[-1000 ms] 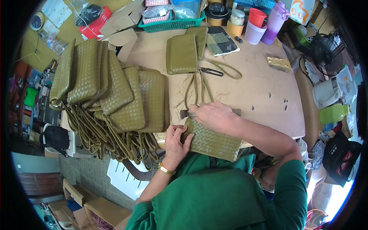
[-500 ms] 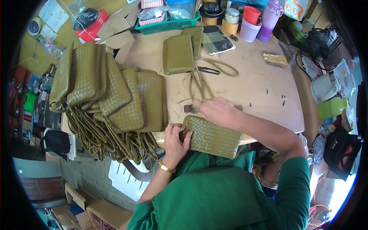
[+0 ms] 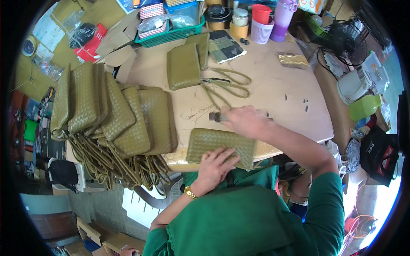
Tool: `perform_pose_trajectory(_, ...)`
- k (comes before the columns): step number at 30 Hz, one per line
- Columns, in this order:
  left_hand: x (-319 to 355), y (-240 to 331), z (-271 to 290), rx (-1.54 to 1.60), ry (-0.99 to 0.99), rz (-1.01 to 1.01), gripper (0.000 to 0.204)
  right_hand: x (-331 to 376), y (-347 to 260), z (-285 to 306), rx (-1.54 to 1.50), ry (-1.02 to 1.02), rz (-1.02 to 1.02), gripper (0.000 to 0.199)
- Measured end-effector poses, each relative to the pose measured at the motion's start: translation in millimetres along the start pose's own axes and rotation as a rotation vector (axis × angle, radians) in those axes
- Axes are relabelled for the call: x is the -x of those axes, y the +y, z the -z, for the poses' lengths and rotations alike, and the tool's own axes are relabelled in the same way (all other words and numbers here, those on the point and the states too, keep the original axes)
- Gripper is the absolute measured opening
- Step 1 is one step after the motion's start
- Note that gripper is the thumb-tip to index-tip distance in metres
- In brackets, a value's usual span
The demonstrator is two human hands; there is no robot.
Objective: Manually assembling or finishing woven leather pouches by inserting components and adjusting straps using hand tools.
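Fingers of my left hand (image 3: pixel 217 167) lie outstretched and flat across an olive woven pouch (image 3: pixel 205 143) at the table's near edge; the hand is open. Just beyond that pouch, my right hand (image 3: pixel 245 121) is closed round what looks like a small hammer. The hammer's dark head (image 3: pixel 215 116) sticks out left of the fingers, and motion blurs the hand. Farther off lie two olive pouches, the nearer one (image 3: pixel 183 66) with looped wrist straps (image 3: pixel 228 81) trailing toward my right hand. A stack of woven pouches (image 3: pixel 156 119) stands on the left, its straps (image 3: pixel 115 162) hanging over the edge.
At the back are a green basket (image 3: pixel 171 37), a dark patterned flat piece (image 3: pixel 226 46), a red cup (image 3: pixel 261 15) and a purple bottle (image 3: pixel 282 21). A gold-coloured patch (image 3: pixel 293 59) marks the table's right side. Someone else's hand (image 3: pixel 128 251) shows at the bottom left.
My left hand has gone from the pouch's left edge to flat on its near middle. The pouch lies straighter. My right hand has shifted slightly right with the hammer; the whole view has shifted.
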State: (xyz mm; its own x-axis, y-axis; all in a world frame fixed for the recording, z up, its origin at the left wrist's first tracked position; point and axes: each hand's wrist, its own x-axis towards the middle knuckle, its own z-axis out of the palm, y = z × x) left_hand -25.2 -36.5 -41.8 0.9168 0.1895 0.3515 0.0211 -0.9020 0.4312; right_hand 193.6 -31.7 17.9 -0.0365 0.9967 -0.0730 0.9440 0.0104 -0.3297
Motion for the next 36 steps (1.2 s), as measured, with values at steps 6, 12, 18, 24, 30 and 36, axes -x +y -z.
perform_pose_trajectory(6, -14.1, 12.9, 3.9, -0.077, -0.085, 0.186, 0.058, 54.3, 15.0, 63.2, -0.147, -0.046, -0.273, 0.043)
perform_pose_trajectory(12, -21.4, 12.9, 0.0, -0.143, -0.23, 0.129, 0.057, 124.1, 49.0, -17.3, -0.094, 0.141, -0.288, 0.036)
perform_pose_trajectory(18, -18.6, 11.9, -5.0, -0.144, -0.21, 0.16, 0.059, 119.5, 33.6, 14.7, -0.15, 0.098, -0.417, 0.033)
perform_pose_trajectory(24, -17.3, 13.0, -4.4, -0.141, -0.198, 0.163, 0.062, 113.6, 26.4, 36.9, -0.189, 0.013, -0.366, 0.038)
perform_pose_trajectory(30, -16.1, 13.1, -4.3, -0.146, -0.198, 0.161, 0.065, 111.7, 29.2, 28.4, -0.047, 0.005, -0.328, 0.04)
perform_pose_trajectory(36, -16.2, 11.2, -5.1, -0.15, -0.197, 0.127, 0.069, 97.2, 27.1, 18.8, 0.111, -0.03, -0.268, 0.038)
